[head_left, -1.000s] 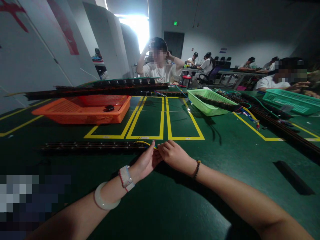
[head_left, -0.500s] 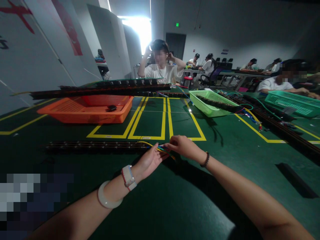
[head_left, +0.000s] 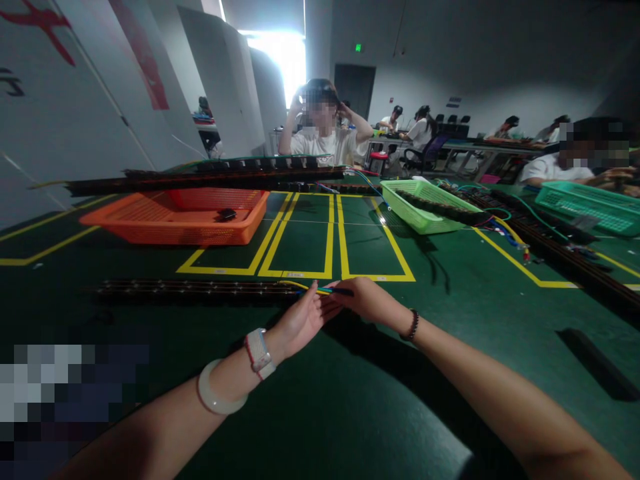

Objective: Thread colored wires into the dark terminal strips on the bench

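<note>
spreading across the lower frame, a glossy green worktop (head_left: 310, 413); at centre, thin coloured wires (head_left: 327, 290), grasped in the fingers (head_left: 324, 311) of the left hand (head_left: 299, 323) and pinched by the right hand (head_left: 370, 300); upper left, a perforated, slope-sided orange basket (head_left: 210, 232); behind, a plain grey wall (head_left: 450, 47).

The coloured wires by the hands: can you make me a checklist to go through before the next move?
1. Right hand on the coloured wires: ok, its fingers meet them.
2. Left hand gripping firmly: cannot tell; the wires pass by its thumb.
3. Wires lying together: not ok, the yellow one bows apart near the bar.
4. Wire ends in sight: not ok, hidden at the right hand.
5. Long black bar on the table: ok.
</note>
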Motion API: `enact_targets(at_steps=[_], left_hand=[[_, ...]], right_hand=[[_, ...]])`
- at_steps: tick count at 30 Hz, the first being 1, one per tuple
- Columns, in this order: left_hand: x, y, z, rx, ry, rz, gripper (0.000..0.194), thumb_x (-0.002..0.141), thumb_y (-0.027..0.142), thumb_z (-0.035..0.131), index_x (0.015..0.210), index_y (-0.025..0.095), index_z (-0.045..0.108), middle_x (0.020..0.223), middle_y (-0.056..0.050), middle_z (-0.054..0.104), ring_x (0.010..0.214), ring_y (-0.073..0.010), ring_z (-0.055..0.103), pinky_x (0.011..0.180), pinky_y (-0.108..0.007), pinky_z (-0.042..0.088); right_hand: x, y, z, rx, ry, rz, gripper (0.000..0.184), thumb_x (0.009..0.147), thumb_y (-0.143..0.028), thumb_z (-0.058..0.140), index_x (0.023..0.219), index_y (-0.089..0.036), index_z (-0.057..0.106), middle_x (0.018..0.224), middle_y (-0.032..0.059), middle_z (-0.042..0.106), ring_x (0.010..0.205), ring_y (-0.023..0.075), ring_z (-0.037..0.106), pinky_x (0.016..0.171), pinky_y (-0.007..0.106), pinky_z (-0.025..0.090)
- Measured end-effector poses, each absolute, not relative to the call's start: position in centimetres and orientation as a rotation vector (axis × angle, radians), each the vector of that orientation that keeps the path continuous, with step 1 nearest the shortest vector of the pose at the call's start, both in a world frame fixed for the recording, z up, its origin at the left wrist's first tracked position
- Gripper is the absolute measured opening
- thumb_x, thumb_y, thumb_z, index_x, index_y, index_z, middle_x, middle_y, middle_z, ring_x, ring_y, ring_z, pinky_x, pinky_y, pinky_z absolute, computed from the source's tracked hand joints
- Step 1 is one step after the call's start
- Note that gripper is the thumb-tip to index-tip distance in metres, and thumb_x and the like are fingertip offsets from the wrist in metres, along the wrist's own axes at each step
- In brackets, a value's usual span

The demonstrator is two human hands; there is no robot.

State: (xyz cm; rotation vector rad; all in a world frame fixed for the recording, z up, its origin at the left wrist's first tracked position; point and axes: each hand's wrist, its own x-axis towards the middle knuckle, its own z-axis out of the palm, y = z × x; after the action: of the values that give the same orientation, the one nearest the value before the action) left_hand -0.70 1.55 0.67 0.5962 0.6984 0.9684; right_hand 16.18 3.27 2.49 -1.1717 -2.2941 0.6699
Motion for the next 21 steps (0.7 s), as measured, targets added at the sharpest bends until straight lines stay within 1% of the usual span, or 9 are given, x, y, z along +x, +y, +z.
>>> enact_targets(at_steps=[2, 5, 8, 10, 13, 16, 19, 21], left_hand=[[-0.8, 1.5, 0.7, 0.598, 0.66, 0.989, 0.032, 0.094, 0.03, 0.043, 0.11, 0.007, 0.058, 0.109, -0.016, 0.063, 0.108, -0.0213, 0.058, 0.101, -0.039, 0.04], [-0.9, 1.6, 0.6, 0.593, 0.666, 1.008, 0.033, 0.094, 0.034, 0.043, 0.105, 0.008, 0.06, 0.106, -0.016, 0.065, 0.105, -0.0214, 0.059, 0.099, -0.038, 0.043], [-1.1, 1.9, 0.4, 0.591, 0.666, 1.014, 0.036, 0.094, 0.037, 0.043, 0.105, 0.007, 0.06, 0.105, -0.017, 0.065, 0.102, -0.0211, 0.061, 0.095, -0.036, 0.046], [-1.3, 2.0, 0.3, 0.601, 0.649, 1.004, 0.036, 0.094, 0.035, 0.042, 0.103, 0.006, 0.06, 0.105, -0.018, 0.065, 0.102, -0.0211, 0.061, 0.094, -0.035, 0.046], [-1.3, 2.0, 0.3, 0.599, 0.659, 0.987, 0.034, 0.095, 0.033, 0.041, 0.098, 0.006, 0.061, 0.102, -0.017, 0.065, 0.101, -0.021, 0.061, 0.093, -0.035, 0.047], [-1.2, 1.8, 0.5, 0.584, 0.674, 0.97, 0.031, 0.094, 0.033, 0.044, 0.094, 0.008, 0.062, 0.1, -0.016, 0.066, 0.101, -0.0208, 0.061, 0.094, -0.035, 0.046], [-1.0, 1.6, 0.7, 0.59, 0.67, 0.953, 0.028, 0.093, 0.03, 0.045, 0.092, 0.009, 0.063, 0.099, -0.015, 0.066, 0.101, -0.02, 0.061, 0.096, -0.035, 0.045], [-0.9, 1.6, 0.7, 0.593, 0.685, 0.967, 0.028, 0.094, 0.029, 0.044, 0.09, 0.009, 0.063, 0.097, -0.014, 0.066, 0.099, -0.0193, 0.061, 0.096, -0.035, 0.044]], right_hand=[[15.9, 2.9, 2.5, -1.221, -2.328, 0.399, 0.022, 0.092, -0.029, 0.049, 0.098, -0.019, 0.068, 0.085, 0.0044, 0.068, 0.071, 0.0119, 0.059, 0.061, 0.022, 0.036], [15.5, 2.6, 2.5, -1.295, -2.401, 0.022, 0.023, 0.094, -0.026, 0.045, 0.096, -0.016, 0.066, 0.083, 0.006, 0.066, 0.071, 0.0137, 0.057, 0.062, 0.025, 0.034], [15.4, 2.4, 2.5, -1.227, -2.512, -0.318, 0.019, 0.092, -0.017, 0.046, 0.101, -0.014, 0.064, 0.083, 0.0075, 0.064, 0.075, 0.0166, 0.055, 0.064, 0.028, 0.033], [15.5, 2.3, 2.4, -1.161, -2.57, -0.477, 0.02, 0.091, -0.013, 0.047, 0.104, -0.013, 0.062, 0.085, 0.0089, 0.063, 0.078, 0.0182, 0.054, 0.066, 0.03, 0.033], [15.6, 2.1, 2.3, -1.101, -2.601, -0.624, 0.021, 0.091, -0.011, 0.044, 0.102, -0.011, 0.062, 0.084, 0.0096, 0.062, 0.077, 0.0191, 0.052, 0.066, 0.032, 0.032], [15.6, 2.0, 2.2, -1.036, -2.6, -0.708, 0.021, 0.092, -0.012, 0.043, 0.101, -0.011, 0.062, 0.081, 0.0091, 0.06, 0.076, 0.0193, 0.05, 0.065, 0.032, 0.032], [15.7, 2.0, 2.2, -1.004, -2.597, -0.747, 0.022, 0.093, -0.013, 0.042, 0.104, -0.01, 0.061, 0.08, 0.0087, 0.059, 0.076, 0.0196, 0.05, 0.066, 0.032, 0.033], [15.7, 2.2, 2.1, -1.0, -2.608, -0.733, 0.024, 0.093, -0.014, 0.043, 0.11, -0.01, 0.059, 0.081, 0.0082, 0.059, 0.077, 0.0196, 0.05, 0.068, 0.032, 0.034]])
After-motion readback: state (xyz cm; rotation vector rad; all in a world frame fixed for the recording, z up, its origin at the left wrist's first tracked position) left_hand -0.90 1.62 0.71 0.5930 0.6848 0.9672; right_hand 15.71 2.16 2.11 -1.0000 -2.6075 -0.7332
